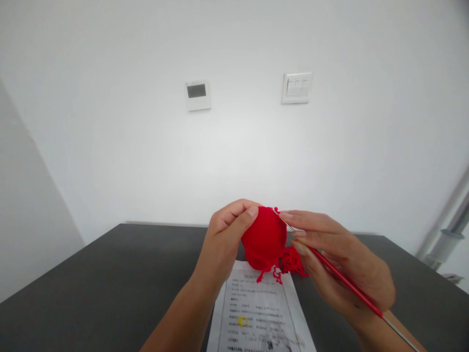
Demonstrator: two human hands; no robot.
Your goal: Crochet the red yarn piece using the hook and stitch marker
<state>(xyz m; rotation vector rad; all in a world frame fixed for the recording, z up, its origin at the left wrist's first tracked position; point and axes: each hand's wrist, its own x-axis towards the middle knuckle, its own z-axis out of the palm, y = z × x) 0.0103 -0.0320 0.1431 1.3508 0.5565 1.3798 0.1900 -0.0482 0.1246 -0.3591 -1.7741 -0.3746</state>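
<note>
Crochet point(264, 239) pinched in the left hand point(227, 234), hook point(344, 280) gripped in the right hand point(340, 259); loose yarn point(292, 260) between them could tangle and jerk the hook free

Red knitted piece point(264, 239), rounded, was held upright, lower center of frame. Slim red-gripped hook point(344, 280) slanted toward lower right, tip at piece's upper-right edge. Tangled red yarn point(292, 260) sat just below-right.
</note>
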